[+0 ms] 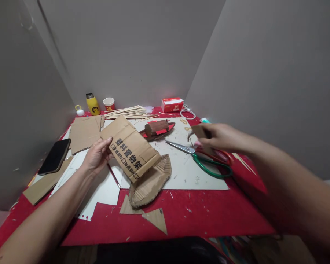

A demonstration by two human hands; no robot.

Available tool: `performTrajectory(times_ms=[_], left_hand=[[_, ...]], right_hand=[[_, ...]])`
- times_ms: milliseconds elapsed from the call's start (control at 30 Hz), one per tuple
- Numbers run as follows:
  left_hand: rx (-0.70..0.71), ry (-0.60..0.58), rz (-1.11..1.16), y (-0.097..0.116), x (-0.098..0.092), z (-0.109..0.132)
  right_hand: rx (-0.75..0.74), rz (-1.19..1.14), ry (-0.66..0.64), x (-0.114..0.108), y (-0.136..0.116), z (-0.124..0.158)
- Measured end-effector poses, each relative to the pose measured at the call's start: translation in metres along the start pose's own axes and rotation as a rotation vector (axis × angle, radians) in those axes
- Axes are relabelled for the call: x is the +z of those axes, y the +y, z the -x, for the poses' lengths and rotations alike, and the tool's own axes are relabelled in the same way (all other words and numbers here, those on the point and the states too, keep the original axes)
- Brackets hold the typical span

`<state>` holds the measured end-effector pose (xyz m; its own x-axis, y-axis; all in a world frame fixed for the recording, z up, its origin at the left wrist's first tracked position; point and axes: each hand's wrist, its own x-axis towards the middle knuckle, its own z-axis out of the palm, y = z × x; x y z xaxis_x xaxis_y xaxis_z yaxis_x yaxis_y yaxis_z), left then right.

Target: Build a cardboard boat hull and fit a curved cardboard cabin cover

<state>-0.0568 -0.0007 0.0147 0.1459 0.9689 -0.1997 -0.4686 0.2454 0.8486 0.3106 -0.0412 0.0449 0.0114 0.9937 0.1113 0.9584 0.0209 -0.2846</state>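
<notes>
My left hand [96, 157] is closed on the edge of a printed cardboard piece [132, 146], which is tilted above the table. Beneath its lower end lies a boat-shaped cardboard hull [154, 181], partly covered by it. On the right, my right hand [216, 137] pinches a small cardboard scrap [200, 132] between thumb and fingers. Just below that hand rest scissors [199, 157] with one green and one red handle, blades apart and pointing left. A finished-looking model boat [159, 129] with a brown canopy and red parts stands farther back on the white board [203, 183].
Wooden sticks [132, 112], a yellow bottle [92, 104], a paper cup [109, 103] and a red box [172, 105] line the back. At left are cardboard sheets [84, 134] and a phone [55, 156]. A pencil [114, 176] and cardboard offcuts [156, 219] lie in front.
</notes>
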Motion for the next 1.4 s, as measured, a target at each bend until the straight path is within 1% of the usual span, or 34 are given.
performTrajectory(times_ms=[33, 100, 167, 200, 267, 300, 367, 400, 467, 500, 567, 667, 733, 767, 800, 867, 900, 933, 967, 1033, 1133, 1233, 1333, 1400], left_hand=[[0.003, -0.011, -0.008, 0.0, 0.0, 0.0], [0.009, -0.033, -0.02, -0.001, 0.0, 0.001], [0.016, -0.059, -0.031, 0.0, 0.0, 0.003], [0.021, -0.072, -0.036, 0.0, 0.001, 0.004], [0.037, -0.098, -0.047, 0.0, 0.002, 0.007], [0.047, -0.108, -0.052, -0.001, 0.003, 0.009], [0.073, -0.122, -0.06, -0.001, 0.005, 0.012], [0.086, -0.127, -0.065, -0.002, 0.005, 0.014], [0.107, -0.14, -0.078, -0.004, 0.006, 0.017], [0.116, -0.148, -0.086, -0.006, 0.006, 0.018], [0.138, -0.161, -0.101, -0.008, 0.005, 0.018], [0.222, -0.139, -0.116, -0.009, 0.0, 0.013], [0.332, -0.085, -0.12, -0.006, -0.004, 0.01], [0.44, -0.064, -0.171, -0.004, -0.006, 0.009], [0.584, -0.057, -0.266, -0.002, -0.008, 0.009], [0.911, -0.111, -0.552, 0.002, -0.012, 0.01], [1.033, -0.165, -0.696, 0.003, -0.013, 0.011], [1.098, -0.221, -0.801, 0.003, -0.014, 0.011], [1.103, -0.265, -0.85, 0.003, -0.015, 0.012], [1.039, -0.298, -0.867, -0.001, -0.017, 0.013], [0.963, -0.256, -0.853, -0.011, -0.017, 0.019], [0.916, -0.222, -0.849, -0.018, -0.011, 0.031], [0.859, -0.243, -0.866, -0.02, -0.002, 0.043], [0.824, -0.269, -0.886, -0.018, 0.002, 0.046]], right_hand=[[0.071, 0.025, -0.004, -0.01, 0.008, 0.002], [0.237, 0.099, 0.067, -0.026, 0.018, 0.007], [0.323, 0.122, 0.165, -0.034, 0.013, 0.013], [0.321, 0.098, 0.202, -0.034, 0.006, 0.017], [0.228, -0.025, 0.208, -0.025, -0.018, 0.027], [0.159, -0.114, 0.177, -0.016, -0.034, 0.033], [0.037, -0.277, 0.053, 0.005, -0.067, 0.043], [-0.012, -0.385, -0.029, 0.016, -0.083, 0.048], [-0.032, -0.924, -0.259, 0.036, -0.11, 0.054], [-0.014, -1.085, -0.312, 0.044, -0.12, 0.056], [0.005, -1.227, -0.327, 0.053, -0.133, 0.057], [0.017, -1.34, -0.228, 0.054, -0.136, 0.055], [0.021, -1.398, -0.155, 0.051, -0.134, 0.054], [0.02, -1.405, -0.14, 0.049, -0.133, 0.053], [0.02, -1.414, -0.144, 0.047, -0.132, 0.053], [0.015, -1.425, -0.203, 0.044, -0.132, 0.053], [0.007, -1.428, -0.243, 0.044, -0.132, 0.054], [-0.003, -1.431, -0.282, 0.043, -0.133, 0.055], [-0.016, -1.435, -0.315, 0.043, -0.133, 0.056], [-0.043, -1.443, -0.361, 0.044, -0.133, 0.057], [-0.086, -1.451, -0.395, 0.048, -0.132, 0.057], [-0.133, -1.45, -0.403, 0.053, -0.128, 0.053], [-0.16, -1.454, -0.401, 0.057, -0.125, 0.047], [-0.169, -1.458, -0.414, 0.059, -0.122, 0.045]])
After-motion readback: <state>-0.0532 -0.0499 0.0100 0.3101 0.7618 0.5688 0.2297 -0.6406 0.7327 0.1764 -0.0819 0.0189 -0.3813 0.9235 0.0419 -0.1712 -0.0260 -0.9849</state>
